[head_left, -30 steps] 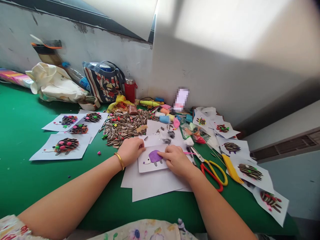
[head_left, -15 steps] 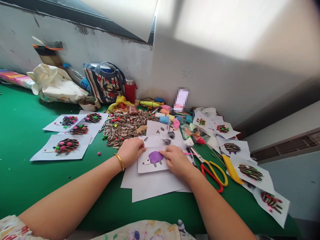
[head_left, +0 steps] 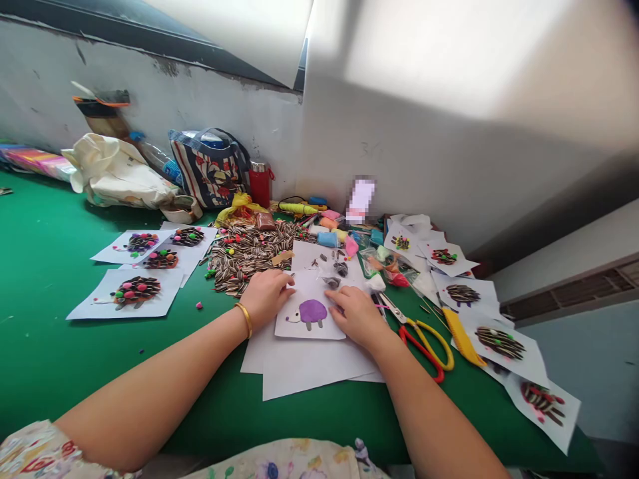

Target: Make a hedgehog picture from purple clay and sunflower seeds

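Note:
A white paper card with a purple clay hedgehog shape lies in front of me. The hedgehog has a small eye, a nose dot and grey legs. My left hand rests by the card's upper left edge, fingers apart and holding nothing. At the card's right edge is my right hand, its fingers stretched towards the purple body; whether the fingertips press on the card is hard to tell. More white sheets lie beneath. Just beyond my left hand spreads a heap of striped sunflower seeds.
Scissors with red and yellow handles and a yellow utility knife lie to the right. Hedgehog cards covered with seeds sit on both sides. Clay packets, bags and a red flask stand along the wall.
The hedgehog card has shifted slightly away from me. My right hand's fingers have moved off the purple body to the card's right edge and spread; my left hand has moved slightly forward.

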`<control>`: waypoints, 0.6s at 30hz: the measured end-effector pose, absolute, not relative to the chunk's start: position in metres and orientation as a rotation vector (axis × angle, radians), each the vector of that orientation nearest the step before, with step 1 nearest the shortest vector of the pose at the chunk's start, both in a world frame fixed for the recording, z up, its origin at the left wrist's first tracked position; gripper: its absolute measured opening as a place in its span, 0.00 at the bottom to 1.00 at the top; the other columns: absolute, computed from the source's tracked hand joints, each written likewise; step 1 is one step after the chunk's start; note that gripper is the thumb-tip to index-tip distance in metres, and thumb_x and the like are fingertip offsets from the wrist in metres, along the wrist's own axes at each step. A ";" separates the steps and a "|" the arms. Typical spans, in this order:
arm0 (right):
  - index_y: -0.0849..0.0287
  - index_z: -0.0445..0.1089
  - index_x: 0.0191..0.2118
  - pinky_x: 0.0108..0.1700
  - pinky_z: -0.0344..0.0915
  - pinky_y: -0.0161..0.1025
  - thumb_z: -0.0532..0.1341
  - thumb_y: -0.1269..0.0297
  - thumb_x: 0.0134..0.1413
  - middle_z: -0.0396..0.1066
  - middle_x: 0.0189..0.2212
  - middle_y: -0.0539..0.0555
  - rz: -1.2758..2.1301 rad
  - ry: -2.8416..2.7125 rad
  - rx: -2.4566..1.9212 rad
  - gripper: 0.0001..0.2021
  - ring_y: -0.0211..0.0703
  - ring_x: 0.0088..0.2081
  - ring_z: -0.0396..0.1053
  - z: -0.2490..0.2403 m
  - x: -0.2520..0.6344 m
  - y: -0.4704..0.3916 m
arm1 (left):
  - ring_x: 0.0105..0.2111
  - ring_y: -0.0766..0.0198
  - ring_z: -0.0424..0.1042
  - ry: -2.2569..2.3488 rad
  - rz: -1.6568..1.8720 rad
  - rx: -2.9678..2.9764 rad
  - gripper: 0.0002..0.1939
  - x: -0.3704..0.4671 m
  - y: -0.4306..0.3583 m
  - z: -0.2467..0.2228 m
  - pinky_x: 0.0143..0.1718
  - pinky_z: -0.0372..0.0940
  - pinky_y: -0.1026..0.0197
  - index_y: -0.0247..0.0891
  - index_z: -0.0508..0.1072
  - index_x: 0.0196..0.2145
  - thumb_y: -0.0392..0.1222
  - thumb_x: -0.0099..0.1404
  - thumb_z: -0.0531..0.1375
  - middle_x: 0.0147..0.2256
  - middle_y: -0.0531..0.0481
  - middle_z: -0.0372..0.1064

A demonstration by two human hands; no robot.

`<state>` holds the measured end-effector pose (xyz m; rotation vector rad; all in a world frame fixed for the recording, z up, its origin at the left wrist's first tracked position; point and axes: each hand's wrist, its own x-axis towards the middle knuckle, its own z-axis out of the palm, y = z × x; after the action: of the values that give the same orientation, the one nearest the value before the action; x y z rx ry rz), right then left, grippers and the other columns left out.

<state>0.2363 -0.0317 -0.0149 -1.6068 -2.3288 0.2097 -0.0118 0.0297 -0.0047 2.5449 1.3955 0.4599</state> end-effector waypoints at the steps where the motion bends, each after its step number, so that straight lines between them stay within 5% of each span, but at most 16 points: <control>1: 0.54 0.69 0.55 0.48 0.59 0.44 0.59 0.66 0.60 0.70 0.41 0.57 0.208 -2.338 -1.612 0.17 0.49 0.47 0.64 -0.015 0.236 -0.032 | 0.42 0.57 0.70 1.326 0.484 2.535 0.10 -0.015 0.030 -0.004 0.45 0.60 0.57 0.40 0.75 0.41 0.46 0.68 0.56 0.40 0.46 0.72; 9: 0.53 0.70 0.55 0.47 0.58 0.44 0.58 0.66 0.61 0.70 0.40 0.57 0.187 -2.372 -1.671 0.17 0.49 0.47 0.65 -0.012 0.234 -0.033 | 0.55 0.47 0.62 0.878 0.291 2.642 0.41 -0.023 0.019 0.005 0.58 0.51 0.49 0.50 0.67 0.58 0.61 0.47 0.70 0.54 0.45 0.65; 14: 0.52 0.71 0.54 0.46 0.57 0.44 0.57 0.66 0.61 0.71 0.39 0.57 0.168 -2.372 -1.699 0.16 0.49 0.46 0.65 -0.011 0.233 -0.032 | 0.54 0.48 0.64 0.856 0.274 2.684 0.41 -0.017 0.013 0.003 0.57 0.51 0.49 0.49 0.67 0.58 0.63 0.48 0.69 0.55 0.45 0.66; 18: 0.52 0.71 0.54 0.45 0.57 0.43 0.57 0.66 0.61 0.71 0.39 0.56 0.150 -2.360 -1.715 0.16 0.49 0.45 0.66 -0.013 0.232 -0.031 | 0.54 0.52 0.65 0.912 0.413 2.689 0.29 -0.018 0.019 0.003 0.56 0.54 0.53 0.45 0.69 0.55 0.61 0.60 0.61 0.54 0.45 0.67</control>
<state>0.2323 -0.0315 -0.0129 -1.7151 -2.3599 0.1503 -0.0178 0.0190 0.0030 2.6893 0.9115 0.4127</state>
